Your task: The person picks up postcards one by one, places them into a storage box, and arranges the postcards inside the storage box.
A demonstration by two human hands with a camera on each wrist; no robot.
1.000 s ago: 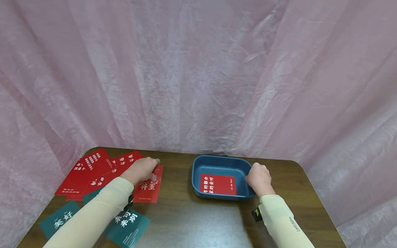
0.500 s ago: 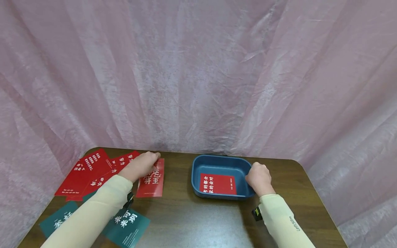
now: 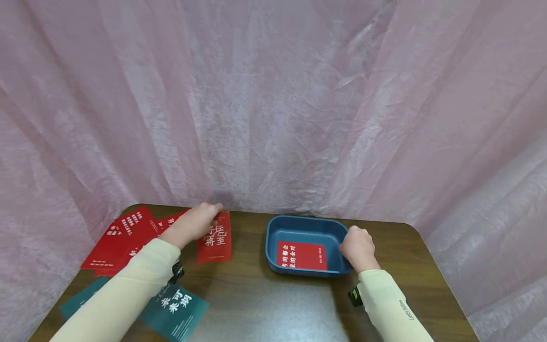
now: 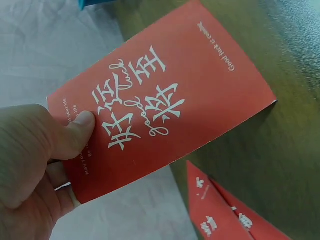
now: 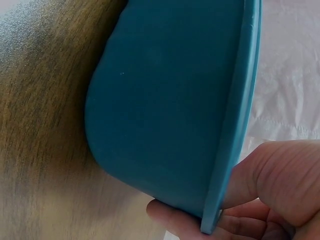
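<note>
My left hand (image 3: 192,223) pinches a red card (image 3: 217,244) by its far end, thumb on the printed face and fingers behind it. In the left wrist view this card (image 4: 200,85) carries large white characters and the words "good luck", and it is raised off the table. At the right, my right hand (image 3: 358,246) grips the right end of a blue rectangular tub (image 3: 307,221). The right wrist view has the thumb inside the rim of the tub (image 5: 165,100) and a finger under it. Inside the tub lies another red card (image 3: 302,255).
Several red cards (image 3: 124,232) overlap at the table's left back corner. Teal cards (image 3: 177,311) lie nearer, partly behind the left sleeve (image 3: 124,289). A pink curtain (image 3: 273,104) hangs behind the wooden table (image 3: 273,308).
My left hand has lifted the red card and drawn it slightly right and toward the back, off the spread of red cards. My right hand and the tub have stayed put.
</note>
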